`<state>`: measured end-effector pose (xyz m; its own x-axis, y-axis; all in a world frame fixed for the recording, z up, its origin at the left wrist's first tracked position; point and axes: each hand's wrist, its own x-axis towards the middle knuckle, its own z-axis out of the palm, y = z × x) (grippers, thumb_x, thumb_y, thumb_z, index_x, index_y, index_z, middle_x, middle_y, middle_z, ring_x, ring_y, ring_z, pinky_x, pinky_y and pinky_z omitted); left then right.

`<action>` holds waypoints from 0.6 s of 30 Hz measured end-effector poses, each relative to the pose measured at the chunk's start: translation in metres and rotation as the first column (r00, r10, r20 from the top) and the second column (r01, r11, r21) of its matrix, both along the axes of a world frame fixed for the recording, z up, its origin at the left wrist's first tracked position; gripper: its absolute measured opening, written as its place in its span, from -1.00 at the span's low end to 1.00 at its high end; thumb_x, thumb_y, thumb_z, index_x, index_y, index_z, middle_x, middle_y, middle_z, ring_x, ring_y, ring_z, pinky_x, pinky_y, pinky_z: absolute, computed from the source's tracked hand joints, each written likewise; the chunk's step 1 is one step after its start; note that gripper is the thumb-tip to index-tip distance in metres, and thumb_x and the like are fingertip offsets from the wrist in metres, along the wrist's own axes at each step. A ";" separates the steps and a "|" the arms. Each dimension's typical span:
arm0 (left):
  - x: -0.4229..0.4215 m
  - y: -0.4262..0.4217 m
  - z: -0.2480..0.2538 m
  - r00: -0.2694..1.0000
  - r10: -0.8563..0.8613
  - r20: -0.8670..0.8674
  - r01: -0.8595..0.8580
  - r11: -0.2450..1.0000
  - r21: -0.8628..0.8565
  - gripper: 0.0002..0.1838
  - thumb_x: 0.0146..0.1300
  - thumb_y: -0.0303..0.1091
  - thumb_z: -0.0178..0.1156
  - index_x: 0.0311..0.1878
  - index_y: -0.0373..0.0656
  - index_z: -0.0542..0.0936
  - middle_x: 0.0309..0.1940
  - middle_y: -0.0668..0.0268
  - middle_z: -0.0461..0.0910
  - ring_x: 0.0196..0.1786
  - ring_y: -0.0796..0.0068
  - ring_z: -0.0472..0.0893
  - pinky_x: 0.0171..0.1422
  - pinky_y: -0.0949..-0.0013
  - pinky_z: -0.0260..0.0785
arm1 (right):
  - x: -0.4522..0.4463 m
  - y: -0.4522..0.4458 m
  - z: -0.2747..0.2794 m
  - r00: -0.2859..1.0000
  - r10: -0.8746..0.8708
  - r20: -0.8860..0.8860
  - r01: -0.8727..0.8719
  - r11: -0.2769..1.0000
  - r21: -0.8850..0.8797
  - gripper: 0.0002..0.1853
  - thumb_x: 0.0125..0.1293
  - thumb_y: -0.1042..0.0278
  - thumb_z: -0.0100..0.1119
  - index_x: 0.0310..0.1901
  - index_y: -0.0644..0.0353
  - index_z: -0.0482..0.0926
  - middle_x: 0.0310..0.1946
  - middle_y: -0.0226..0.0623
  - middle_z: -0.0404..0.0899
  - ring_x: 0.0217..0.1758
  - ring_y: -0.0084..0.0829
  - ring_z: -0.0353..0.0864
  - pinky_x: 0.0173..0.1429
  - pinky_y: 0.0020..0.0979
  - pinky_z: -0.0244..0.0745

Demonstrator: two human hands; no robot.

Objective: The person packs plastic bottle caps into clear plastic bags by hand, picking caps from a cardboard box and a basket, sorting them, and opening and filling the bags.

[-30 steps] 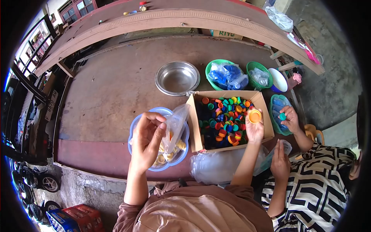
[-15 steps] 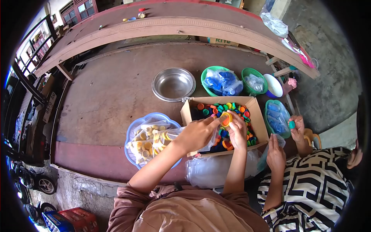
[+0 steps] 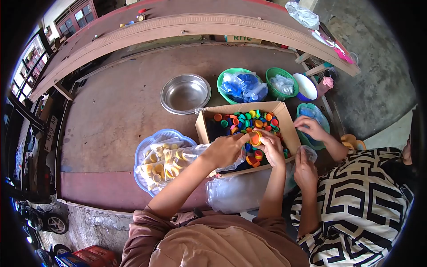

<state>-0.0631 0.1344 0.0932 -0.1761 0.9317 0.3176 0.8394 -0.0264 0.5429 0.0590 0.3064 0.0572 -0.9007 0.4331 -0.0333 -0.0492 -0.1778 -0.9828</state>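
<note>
Worktop (image 3: 98,120): brown, scuffed, dark red band along near edge. Raised shelf (image 3: 155,26) spans far side; front board pale brown with patterned strip, top reddish brown. Upper left: red-framed window (image 3: 76,21) in pale wall (image 3: 50,12). Right: grey concrete floor (image 3: 373,89), blotchy. Light: apparently daylight, brightest at far left edge.

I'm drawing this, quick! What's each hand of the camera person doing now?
Left hand: over the clear plastic bag; grip can't be told.
Right hand: holding an orange cap.
</note>
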 end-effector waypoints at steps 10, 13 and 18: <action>-0.005 0.004 -0.004 0.998 0.005 0.062 0.002 0.993 -0.119 -0.60 0.19 -0.48 -0.03 0.12 -0.14 0.26 -0.24 -0.07 0.53 -0.27 -0.09 0.55 -0.21 0.02 0.40 | -0.002 0.002 -0.008 1.000 -0.018 0.003 0.018 1.000 0.003 -0.66 0.25 0.41 0.06 0.06 0.30 0.48 -0.17 -0.40 0.54 -0.14 -0.62 0.52 -0.07 -0.45 0.56; -0.006 0.001 -0.014 0.998 0.000 0.066 0.005 0.997 -0.075 -0.64 0.17 -0.48 -0.01 0.06 -0.18 0.27 -0.26 -0.08 0.53 -0.26 -0.10 0.55 -0.21 0.02 0.40 | -0.003 0.013 -0.010 0.987 -0.150 0.050 0.135 0.962 0.236 -0.68 0.14 0.55 0.14 -0.02 0.29 0.52 -0.15 -0.30 0.56 -0.11 -0.53 0.55 -0.08 -0.49 0.55; -0.013 -0.009 0.001 0.951 0.097 0.293 -0.143 0.979 0.142 -0.67 0.14 -0.53 0.00 -0.01 -0.26 0.24 -0.28 -0.12 0.49 -0.25 -0.11 0.53 -0.21 0.01 0.34 | -0.007 0.001 0.002 0.880 -0.364 -0.305 0.472 0.597 0.649 -0.53 0.03 0.64 0.18 0.06 0.31 0.43 -0.10 -0.23 0.51 -0.11 -0.43 0.55 -0.11 -0.47 0.55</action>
